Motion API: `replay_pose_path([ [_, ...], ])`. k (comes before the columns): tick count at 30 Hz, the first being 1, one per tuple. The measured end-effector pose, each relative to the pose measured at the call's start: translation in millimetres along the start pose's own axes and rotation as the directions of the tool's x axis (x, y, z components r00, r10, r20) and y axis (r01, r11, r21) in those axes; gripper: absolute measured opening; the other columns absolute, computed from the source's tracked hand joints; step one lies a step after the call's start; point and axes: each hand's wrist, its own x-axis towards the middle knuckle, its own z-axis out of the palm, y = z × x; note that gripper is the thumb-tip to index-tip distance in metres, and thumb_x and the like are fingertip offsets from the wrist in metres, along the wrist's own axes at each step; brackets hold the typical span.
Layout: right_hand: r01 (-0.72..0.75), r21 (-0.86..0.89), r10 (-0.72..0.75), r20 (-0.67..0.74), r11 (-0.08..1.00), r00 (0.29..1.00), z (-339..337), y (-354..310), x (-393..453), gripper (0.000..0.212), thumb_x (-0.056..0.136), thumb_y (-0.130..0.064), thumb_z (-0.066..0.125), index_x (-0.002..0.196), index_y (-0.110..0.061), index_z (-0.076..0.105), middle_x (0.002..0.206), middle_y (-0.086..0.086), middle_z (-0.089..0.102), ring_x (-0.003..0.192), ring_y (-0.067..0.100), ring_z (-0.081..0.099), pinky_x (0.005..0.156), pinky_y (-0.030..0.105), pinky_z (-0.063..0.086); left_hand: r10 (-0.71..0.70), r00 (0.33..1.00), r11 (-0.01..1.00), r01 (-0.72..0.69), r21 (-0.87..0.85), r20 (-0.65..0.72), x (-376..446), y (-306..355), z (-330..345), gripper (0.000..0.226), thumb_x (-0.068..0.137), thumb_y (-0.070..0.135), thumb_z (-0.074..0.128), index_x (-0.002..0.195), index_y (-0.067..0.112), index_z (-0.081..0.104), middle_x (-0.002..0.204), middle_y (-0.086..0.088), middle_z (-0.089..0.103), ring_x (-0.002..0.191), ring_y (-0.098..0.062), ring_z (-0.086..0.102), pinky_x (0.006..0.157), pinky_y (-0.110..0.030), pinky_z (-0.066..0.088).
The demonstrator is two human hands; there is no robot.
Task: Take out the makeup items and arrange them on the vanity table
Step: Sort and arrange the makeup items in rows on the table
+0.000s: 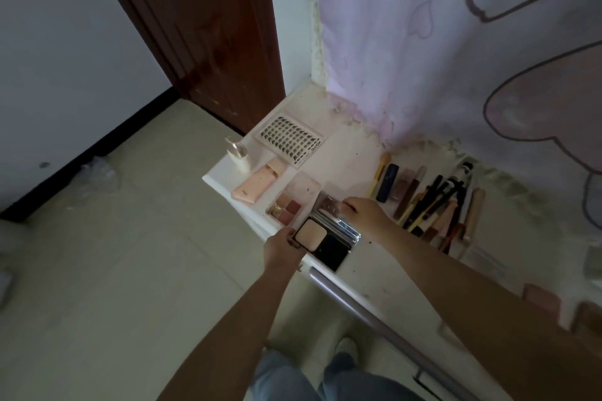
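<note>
Two hands, left hand [282, 246] gripping one compact [321, 241], right hand [366, 213] beside

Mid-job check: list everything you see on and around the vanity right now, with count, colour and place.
Vanity table: one, white, centre-right.
Lash tray: one, clear with dark lashes, far left corner.
Small bottle: one, cream, left edge.
Pink case: one, peach-pink, beside the bottle.
Eyeshadow palette: one, clear with brown and gold pans, front edge.
Powder compact: one, black with beige pan, open, front edge.
Brushes and pencils: a row, count unclear, black, brown and tan, by the wall.
Door: one, dark red-brown, upper left.
Left hand: holds the compact's corner.
Right hand: fingers on a small brownish item behind the compact.
</note>
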Motion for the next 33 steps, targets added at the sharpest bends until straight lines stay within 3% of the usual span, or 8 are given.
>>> replay_pose_path([
  [3, 0.048, -0.01, -0.048, 0.0, 0.999, 0.999, -8.7, -0.9, -10.3, 0.036, 0.096, -0.026, 0.039, 0.112, 0.002, 0.055, 0.08, 0.003, 0.053, 0.074, 0.014, 0.05, 0.055, 0.014, 0.034, 0.018, 0.999, 1.0, -0.018, 0.011, -0.027, -3.5, -2.1, -2.5, 0.053, 0.079, 0.01, 0.066, 0.129, 0.007, 0.048, 0.116, -0.014, 0.061, 0.104, -0.025, 0.058, 0.079, -0.025, 0.044],
  [8, 0.325, -0.343, -0.416, -0.237, 0.881, 0.878, -40.1, 30.4, -66.6, 0.023, 0.085, -0.01, 0.053, 0.096, 0.007, 0.064, 0.084, 0.024, 0.067, 0.079, 0.035, 0.064, 0.069, 0.038, 0.052, 0.29, 0.948, 0.934, -0.249, 0.255, -0.135, -39.2, -7.4, 10.8, 0.048, 0.082, 0.008, 0.064, 0.128, 0.004, 0.049, 0.124, -0.018, 0.05, 0.115, -0.032, 0.048, 0.093, -0.035, 0.04],
  [15, 0.173, -0.571, -0.447, -0.384, 0.803, 0.808, -40.6, 114.4, -172.6, 0.049, 0.095, -0.024, 0.035, 0.07, 0.0, 0.071, 0.064, 0.013, 0.069, 0.057, 0.026, 0.067, 0.064, 0.035, 0.055, 0.861, 0.457, 0.354, -0.854, 0.382, 0.222, -77.8, 3.7, 78.4, 0.048, 0.053, 0.001, 0.085, 0.097, -0.007, 0.068, 0.098, -0.025, 0.068, 0.091, -0.04, 0.066, 0.071, -0.049, 0.055],
  [17, 0.075, -0.591, -0.358, -0.378, 0.803, 0.854, -30.2, 126.5, -198.4, 0.02, 0.076, -0.023, 0.067, 0.069, -0.004, 0.071, 0.062, 0.01, 0.069, 0.056, 0.025, 0.067, 0.064, 0.037, 0.054, 0.784, 0.468, 0.312, -0.865, 0.393, 0.408, -82.9, 3.1, 99.2, 0.052, 0.069, 0.011, 0.077, 0.113, -0.008, 0.059, 0.119, -0.027, 0.059, 0.11, -0.043, 0.056, 0.087, -0.052, 0.048],
  [19, 0.002, -0.58, -0.218, -0.303, 0.814, 0.928, -18.4, 131.4, -210.5, 0.045, 0.038, -0.025, 0.092, 0.074, -0.006, 0.072, 0.067, 0.01, 0.07, 0.058, 0.026, 0.068, 0.059, 0.044, 0.054, 0.645, 0.562, 0.355, -0.821, 0.448, 0.519, -82.9, -3.4, 113.6, 0.057, 0.094, 0.024, 0.047, 0.14, -0.001, 0.025, 0.149, -0.023, 0.022, 0.138, -0.038, 0.021, 0.114, -0.043, 0.016],
  [22, -0.192, -0.536, 0.103, -0.192, 0.822, 0.976, -6.3, 133.6, -213.1, 0.067, 0.059, -0.038, 0.081, 0.117, -0.012, 0.059, 0.114, 0.01, 0.063, 0.104, 0.026, 0.06, 0.095, 0.048, 0.036, 0.528, 0.647, 0.364, -0.758, 0.541, 0.551, -79.3, -13.5, 123.7, 0.057, 0.1, 0.034, 0.021, 0.144, 0.01, -0.007, 0.154, -0.01, -0.01, 0.143, -0.027, -0.009, 0.108, -0.032, -0.019],
  [28, -0.141, -0.504, 0.019, -0.239, 0.852, 0.971, 12.0, 132.9, -214.9, 0.054, 0.018, -0.027, 0.09, 0.067, -0.014, 0.071, 0.062, 0.002, 0.068, 0.052, 0.016, 0.065, 0.052, 0.029, 0.054, 0.494, 0.652, 0.346, -0.754, 0.558, 0.575, -77.3, -11.7, 124.0, 0.061, 0.099, 0.036, 0.024, 0.145, 0.01, -0.007, 0.154, -0.011, -0.012, 0.143, -0.025, -0.011, 0.113, -0.033, -0.012],
  [33, -0.138, -0.183, 0.092, -0.237, 0.973, 0.967, 10.4, 130.6, -212.7, 0.042, 0.078, -0.015, 0.069, 0.115, 0.003, 0.059, 0.119, 0.015, 0.059, 0.112, 0.027, 0.056, 0.097, 0.029, 0.039, 0.428, 0.648, 0.597, -0.726, 0.341, 0.63, -80.0, 17.1, 102.8, 0.064, 0.094, 0.034, 0.045, 0.145, 0.01, 0.016, 0.154, -0.009, 0.011, 0.142, -0.021, 0.011, 0.115, -0.032, 0.01],
])
